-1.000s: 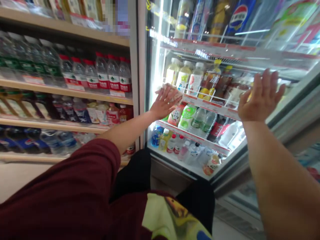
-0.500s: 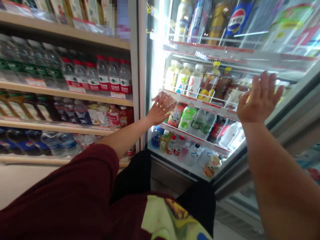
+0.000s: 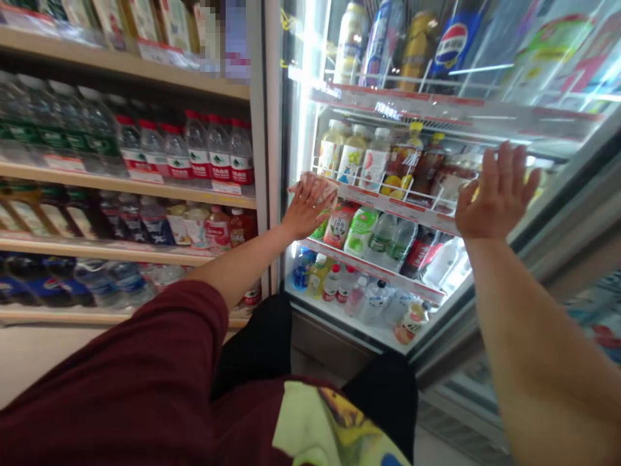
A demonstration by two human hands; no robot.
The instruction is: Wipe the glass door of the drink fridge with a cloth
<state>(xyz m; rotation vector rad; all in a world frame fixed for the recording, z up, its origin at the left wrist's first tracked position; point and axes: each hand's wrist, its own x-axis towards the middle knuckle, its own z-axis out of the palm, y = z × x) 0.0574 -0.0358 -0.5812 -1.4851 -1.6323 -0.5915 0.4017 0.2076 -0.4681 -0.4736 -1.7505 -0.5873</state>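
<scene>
My left hand [image 3: 306,208] lies with outstretched fingers over a thin, pale pinkish cloth [image 3: 328,189], holding it against the glass front of a lit drinks fridge. The cloth is partly hidden under the fingers. My right hand [image 3: 495,194] is raised toward the same glass, palm forward and fingers apart, with nothing in it. It appears to lie flat on the glass. Behind the glass, between my hands, stand several juice bottles [image 3: 376,158] on the middle shelf. A green-labelled bottle [image 3: 361,230] is on the shelf below.
To the left is an open wooden shelf unit [image 3: 194,191] with rows of water bottles [image 3: 220,154] and other drinks. Pepsi [image 3: 452,45] stands on the fridge's upper shelf. Small bottles [image 3: 332,283] line its bottom. My knees are close to the fridge base.
The view has shifted slightly, moving the fridge and both hands a little left in the picture. Against the glass, both hands look nearly unmoved.
</scene>
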